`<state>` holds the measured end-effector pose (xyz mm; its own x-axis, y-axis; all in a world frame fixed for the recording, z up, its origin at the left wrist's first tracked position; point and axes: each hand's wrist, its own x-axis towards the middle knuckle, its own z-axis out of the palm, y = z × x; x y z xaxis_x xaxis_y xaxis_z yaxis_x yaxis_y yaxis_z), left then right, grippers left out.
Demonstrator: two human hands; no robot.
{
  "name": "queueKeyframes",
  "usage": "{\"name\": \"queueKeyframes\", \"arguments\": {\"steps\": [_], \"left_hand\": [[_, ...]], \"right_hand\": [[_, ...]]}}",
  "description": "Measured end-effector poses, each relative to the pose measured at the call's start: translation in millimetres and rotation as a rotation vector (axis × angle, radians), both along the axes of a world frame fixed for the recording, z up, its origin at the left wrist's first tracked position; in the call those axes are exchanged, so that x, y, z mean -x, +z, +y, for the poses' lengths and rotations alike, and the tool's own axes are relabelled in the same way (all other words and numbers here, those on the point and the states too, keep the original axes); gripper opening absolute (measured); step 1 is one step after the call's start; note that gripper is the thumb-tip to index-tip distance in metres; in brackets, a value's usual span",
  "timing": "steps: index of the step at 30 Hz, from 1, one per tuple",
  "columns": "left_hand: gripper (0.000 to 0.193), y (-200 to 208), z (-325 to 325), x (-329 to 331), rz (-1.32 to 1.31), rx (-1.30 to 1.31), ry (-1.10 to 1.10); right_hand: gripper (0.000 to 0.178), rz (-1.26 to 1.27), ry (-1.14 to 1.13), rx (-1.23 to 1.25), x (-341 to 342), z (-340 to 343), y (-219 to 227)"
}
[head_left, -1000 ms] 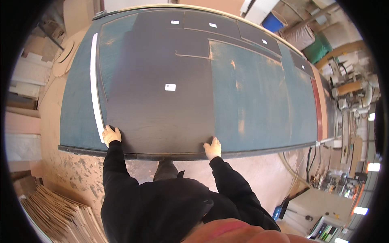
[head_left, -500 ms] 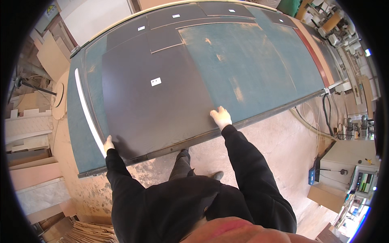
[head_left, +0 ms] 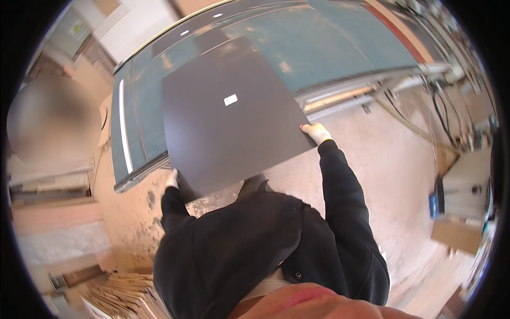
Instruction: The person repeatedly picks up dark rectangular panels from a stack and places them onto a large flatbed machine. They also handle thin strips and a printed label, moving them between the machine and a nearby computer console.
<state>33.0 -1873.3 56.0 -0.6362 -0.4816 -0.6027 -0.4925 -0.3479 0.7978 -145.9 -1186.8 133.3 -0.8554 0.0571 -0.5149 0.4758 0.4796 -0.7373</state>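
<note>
A large dark grey-brown panel (head_left: 228, 133) with a small white label (head_left: 230, 100) juts out past the near edge of a green-topped table (head_left: 340, 53). My left hand (head_left: 172, 179), in a white knit glove, grips the panel's near left edge. At its near right edge, my right hand (head_left: 317, 133), gloved the same way, is closed on the panel with the thumb on top. The fingers under the panel are hidden. The panel's far end still lies over the table.
A white strip (head_left: 125, 127) lies on the table's left part. More dark panels (head_left: 202, 24) lie along the far side. Stacked boards (head_left: 58, 234) stand at the left, cardboard sheets (head_left: 125, 295) at the lower left. Hoses and a control box (head_left: 467, 186) are at the right.
The panel has been drawn toward me, off the table's near edge, with both hands on its sides. My right hand has gone from lying at the edge to gripping it.
</note>
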Motion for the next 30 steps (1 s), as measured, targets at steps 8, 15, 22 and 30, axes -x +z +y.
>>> {"name": "queueKeyframes", "arguments": {"steps": [8,15,22,30], "left_hand": [[0.090,-15,155,-97,-0.125,0.138,-0.328],[0.093,-7,244,-37,-0.507,0.408,-0.729],[0.092,-29,486,71,-0.469,0.864,-1.166],[0.088,-28,961,-67,0.526,1.240,-1.964]], "right_hand": [[0.069,0.131,-0.130,-0.219,-198,149,25],[0.059,0.103,-0.379,-0.203,-365,187,-26],[0.061,0.050,-0.957,-0.204,-585,252,-67],[0.068,-0.231,-1.897,-0.151,-890,140,-141]]}}
